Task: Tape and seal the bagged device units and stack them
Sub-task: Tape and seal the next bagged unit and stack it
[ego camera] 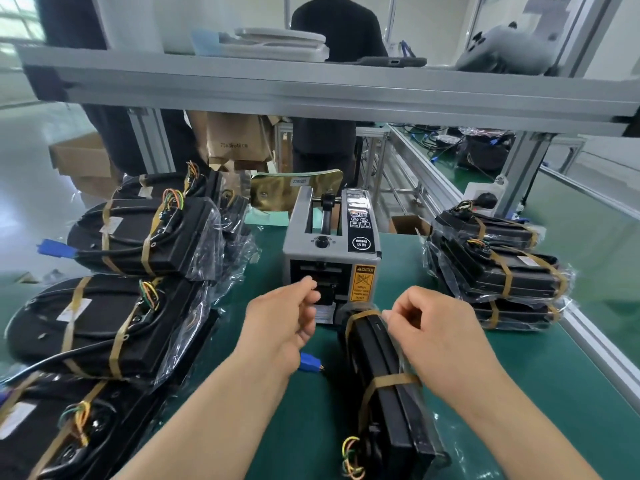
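A bagged black device unit point(388, 393) stands on edge on the green mat at centre, with brown tape bands around it and coloured wires at its near end. My right hand point(436, 337) grips its upper right edge, fingers curled over the plastic near the far tape band. My left hand point(280, 327) reaches to the outlet of the grey tape dispenser point(329, 247), thumb and forefinger slightly apart in front of the slot; I see no tape between them. Taped bagged units lie piled on the left point(138, 237) and stacked on the right point(502, 275).
A blue plug point(309, 362) lies on the mat under my left wrist. More bagged units sit near left point(104, 327). An aluminium shelf rail point(311, 88) crosses overhead. A person in dark clothes point(332, 32) stands behind the bench. The table's metal edge point(595, 344) runs along the right.
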Tool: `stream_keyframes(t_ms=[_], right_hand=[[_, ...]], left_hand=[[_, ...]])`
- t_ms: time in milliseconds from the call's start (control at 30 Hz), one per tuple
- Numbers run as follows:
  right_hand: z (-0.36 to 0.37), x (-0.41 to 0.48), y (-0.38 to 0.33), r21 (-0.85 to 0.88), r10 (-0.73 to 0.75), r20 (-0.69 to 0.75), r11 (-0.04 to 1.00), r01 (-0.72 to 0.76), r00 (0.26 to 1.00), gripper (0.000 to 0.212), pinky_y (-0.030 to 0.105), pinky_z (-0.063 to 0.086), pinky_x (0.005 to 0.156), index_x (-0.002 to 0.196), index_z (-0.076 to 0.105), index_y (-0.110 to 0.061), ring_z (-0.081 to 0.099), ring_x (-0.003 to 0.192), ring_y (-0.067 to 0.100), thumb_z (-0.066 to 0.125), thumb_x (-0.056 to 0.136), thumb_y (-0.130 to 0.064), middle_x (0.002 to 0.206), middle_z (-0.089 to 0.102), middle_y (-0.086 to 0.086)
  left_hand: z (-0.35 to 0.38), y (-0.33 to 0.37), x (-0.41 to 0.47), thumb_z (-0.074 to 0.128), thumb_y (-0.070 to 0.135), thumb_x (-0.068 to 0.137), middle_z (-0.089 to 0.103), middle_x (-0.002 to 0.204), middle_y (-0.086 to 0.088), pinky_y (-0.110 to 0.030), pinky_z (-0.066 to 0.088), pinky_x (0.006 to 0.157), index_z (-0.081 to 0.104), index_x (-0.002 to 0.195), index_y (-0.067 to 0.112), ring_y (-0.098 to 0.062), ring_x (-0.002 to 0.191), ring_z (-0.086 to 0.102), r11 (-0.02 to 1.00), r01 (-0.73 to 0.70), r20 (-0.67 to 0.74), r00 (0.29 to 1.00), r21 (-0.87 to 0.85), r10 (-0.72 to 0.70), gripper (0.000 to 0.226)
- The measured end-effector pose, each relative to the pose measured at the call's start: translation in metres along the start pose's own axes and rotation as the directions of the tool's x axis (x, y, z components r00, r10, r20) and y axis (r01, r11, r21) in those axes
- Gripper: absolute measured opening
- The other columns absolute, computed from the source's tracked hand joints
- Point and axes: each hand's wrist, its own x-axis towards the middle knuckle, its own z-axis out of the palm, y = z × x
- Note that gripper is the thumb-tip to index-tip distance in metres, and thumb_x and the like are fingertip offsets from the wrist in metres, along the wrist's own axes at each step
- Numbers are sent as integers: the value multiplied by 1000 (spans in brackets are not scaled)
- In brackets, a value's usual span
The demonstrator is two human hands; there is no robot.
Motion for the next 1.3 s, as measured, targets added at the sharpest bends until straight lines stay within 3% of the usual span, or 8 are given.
stream_keyframes(t_ms=[100, 233, 633, 700, 767, 900, 1100, 1300], right_hand=[[0, 1, 1, 16, 5, 17, 1000, -5, 1000, 27, 27, 45, 63, 66, 57, -18, 54, 65, 9, 66, 90, -26, 67, 61, -6], [0, 1, 2, 45, 5, 31, 999, -7, 1000, 26, 27, 44, 62, 67, 58, -18, 53, 64, 10, 66, 90, -26, 67, 61, -6], [2, 2, 7, 98, 19, 35, 995, -22, 999, 29, 23, 41, 57, 65, 58, -20, 50, 57, 7, 68, 90, -29, 63, 61, -6], [0, 2, 10, 118, 30, 48, 992, -35, 998, 29, 21, 40, 56, 65, 59, -19, 49, 54, 6, 68, 91, -29, 62, 61, -6], [-1, 4, 11, 160, 50, 73, 985, -61, 996, 30, 23, 43, 55, 65, 59, -18, 48, 52, 5, 68, 91, -30, 60, 62, -5], [0, 8, 12, 226, 81, 98, 969, -102, 992, 30, 30, 47, 59, 62, 59, -17, 49, 52, 10, 72, 88, -27, 54, 59, -5], [0, 7, 13, 271, 83, 97, 957, -106, 992, 31, 43, 55, 67, 61, 58, -18, 53, 58, 17, 72, 87, -27, 58, 60, -2], [0, 7, 12, 283, 91, 103, 952, -117, 991, 29, 48, 57, 69, 64, 60, -16, 54, 59, 18, 73, 86, -29, 62, 63, 3]], left_hand=[[8, 1, 6, 69, 23, 92, 65, 53, 9, -15, 42, 40, 69, 83, 15, 1, 38, 53, 990, 133, 16, 991, -39, -132, 12], [17, 1, 8, 68, 26, 93, 61, 47, 10, -19, 40, 50, 66, 80, 16, 1, 36, 53, 980, 188, 21, 982, -62, -187, 16], [35, 1, 6, 61, 16, 91, 50, 41, 7, -23, 39, 50, 54, 68, 18, -4, 37, 47, 966, 106, -77, 989, -236, -127, 24], [27, 1, -2, 63, 14, 90, 51, 47, 7, -22, 40, 51, 55, 68, 18, -5, 42, 47, 985, 23, -42, 999, -168, -30, 23], [17, 4, -15, 64, 12, 90, 51, 55, 5, -21, 41, 51, 57, 70, 17, -6, 44, 45, 996, -72, 109, 991, -46, 77, 22], [7, 10, -40, 62, 11, 92, 54, 63, 1, -16, 41, 49, 64, 66, 17, -8, 50, 45, 914, -286, 493, 862, 286, 116, 27], [10, 8, -38, 70, 18, 88, 42, 56, -1, -22, 28, 47, 65, 72, 18, -12, 51, 33, 754, -403, 534, 841, 518, 83, 17], [12, 11, -31, 75, 26, 83, 41, 64, -7, -22, 34, 46, 68, 66, 22, -10, 51, 33, 662, -437, 533, 843, 609, 67, 19]])
